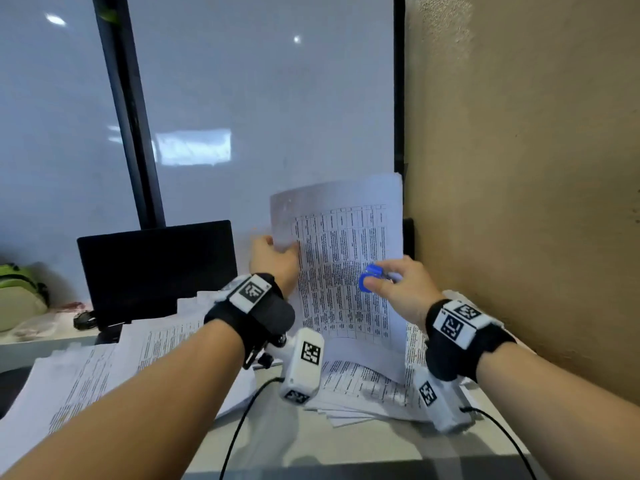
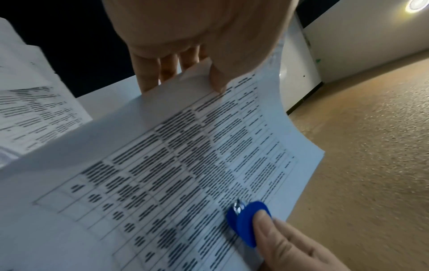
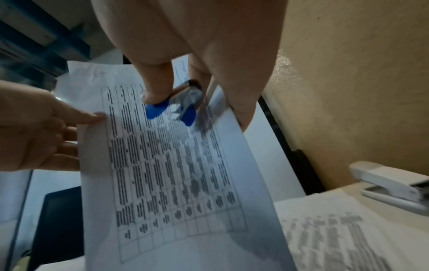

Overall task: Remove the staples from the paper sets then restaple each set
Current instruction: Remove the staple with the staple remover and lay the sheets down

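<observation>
A paper set printed with a dense table is held upright above the desk. My left hand pinches its left edge, thumb on the front and fingers behind, as the left wrist view shows. My right hand grips a blue staple remover in front of the sheet's right side. In the right wrist view the staple remover shows its blue grips and metal claws, and the paper set hangs below it. A white stapler lies on the desk by the wall.
Several more printed paper sets are spread over the desk, with another pile at the left. A black monitor stands behind the left hand. A tan wall closes the right side. A green bag sits far left.
</observation>
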### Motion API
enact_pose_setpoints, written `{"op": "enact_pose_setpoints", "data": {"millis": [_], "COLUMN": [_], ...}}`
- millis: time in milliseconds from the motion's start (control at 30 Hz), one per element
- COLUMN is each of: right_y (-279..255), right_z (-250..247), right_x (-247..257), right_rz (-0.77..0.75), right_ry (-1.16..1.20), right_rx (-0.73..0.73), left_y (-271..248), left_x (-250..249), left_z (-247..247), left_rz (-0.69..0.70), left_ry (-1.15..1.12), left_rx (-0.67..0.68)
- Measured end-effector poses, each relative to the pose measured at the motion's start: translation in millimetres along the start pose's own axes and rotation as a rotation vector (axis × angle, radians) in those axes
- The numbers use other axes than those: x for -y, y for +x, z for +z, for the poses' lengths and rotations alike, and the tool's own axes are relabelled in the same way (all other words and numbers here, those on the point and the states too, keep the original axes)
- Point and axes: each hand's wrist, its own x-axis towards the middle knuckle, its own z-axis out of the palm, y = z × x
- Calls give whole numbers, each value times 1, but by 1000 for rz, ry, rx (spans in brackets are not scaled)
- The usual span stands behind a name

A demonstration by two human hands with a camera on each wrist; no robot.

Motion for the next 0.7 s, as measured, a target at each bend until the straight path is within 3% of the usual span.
{"op": "enact_pose_setpoints", "data": {"millis": [133,333,467,700], "right_y": [-5,3,4,2], "right_z": [-7,-10,-6,-6], "right_x": [-24,-32,-30,-35], "right_rz": [89,107,76,71], "right_ry": [-73,-82,-95,-72], "right_rx": [86,95,149,121], "left_y": [-6,-2,-1,-1], "left_x": [25,11,4,2], "left_z": [-1,-6,-9,-14], "left_rz": [-24,159,274,278], "left_ry": [46,-12,22,-66], "left_rx": [45,-128,-59,-3]}}
